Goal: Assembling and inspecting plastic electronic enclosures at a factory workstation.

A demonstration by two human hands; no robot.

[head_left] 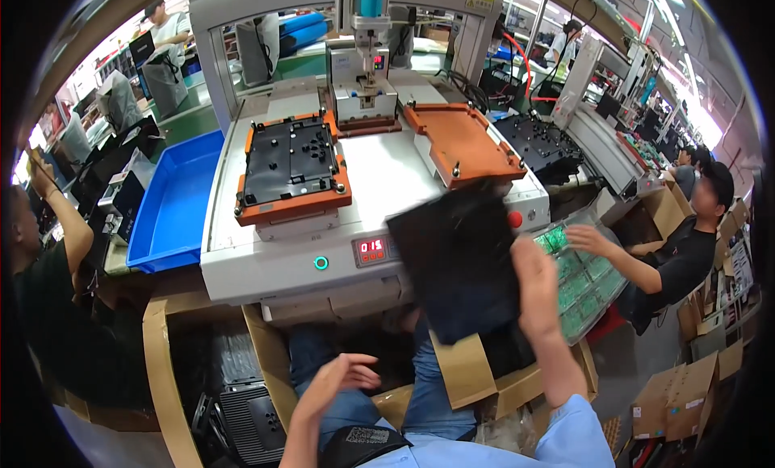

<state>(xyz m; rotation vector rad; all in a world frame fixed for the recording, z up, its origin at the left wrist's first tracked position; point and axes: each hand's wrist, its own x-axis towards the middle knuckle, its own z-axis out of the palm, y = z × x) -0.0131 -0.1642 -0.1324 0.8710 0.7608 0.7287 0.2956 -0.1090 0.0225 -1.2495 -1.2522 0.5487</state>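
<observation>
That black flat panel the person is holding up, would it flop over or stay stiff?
Probably stiff: the black panel stays flat though the right hand grips only one edge. It looks fairly light, since one hand lifts it while the left hand hangs free. It seems thin, so knocking its corners might chip it.

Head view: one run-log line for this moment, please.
right hand: holds black panel | left hand: open, empty | left fixture: loaded | right fixture: bare

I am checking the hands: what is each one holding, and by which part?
The right hand grips a blurred black panel by its right edge. The left hand holds nothing.
</observation>
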